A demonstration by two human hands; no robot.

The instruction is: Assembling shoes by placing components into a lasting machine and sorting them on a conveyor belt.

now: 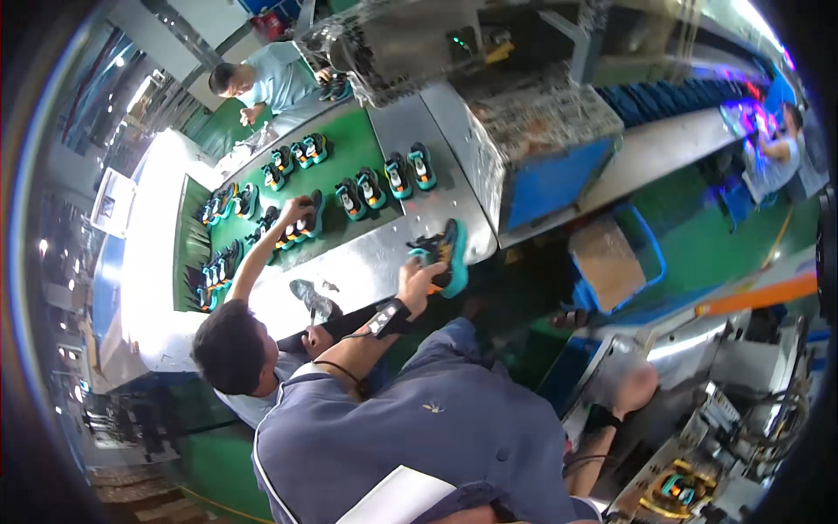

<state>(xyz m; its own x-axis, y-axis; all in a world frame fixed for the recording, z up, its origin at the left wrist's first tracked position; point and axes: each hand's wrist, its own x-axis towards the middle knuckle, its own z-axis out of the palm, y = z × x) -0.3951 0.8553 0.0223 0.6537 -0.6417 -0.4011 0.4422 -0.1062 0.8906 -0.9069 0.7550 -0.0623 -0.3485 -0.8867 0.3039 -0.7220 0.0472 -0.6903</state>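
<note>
My left hand point(417, 286) is closed on a black sneaker point(455, 253) with a teal sole and orange accents. The shoe is held tilted just off the near corner of the metal-edged bench point(384, 253). On the other side, my right hand point(635, 389) reaches over the machine point(742, 384) at my right. Its fingers are blurred, so I cannot make out whether it grips anything. Close to that arm, a sneaker with teal and orange parts point(677, 489) sits in a yellow metal fixture point(650, 499).
Pairs of similar sneakers point(359, 194) stand on the green bench top point(336, 231). A co-worker point(231, 349) at my left touches one; another person point(275, 83) works beyond the bench. A blue-framed chair point(611, 262) stands at the right, below a plastic-wrapped machine point(550, 131).
</note>
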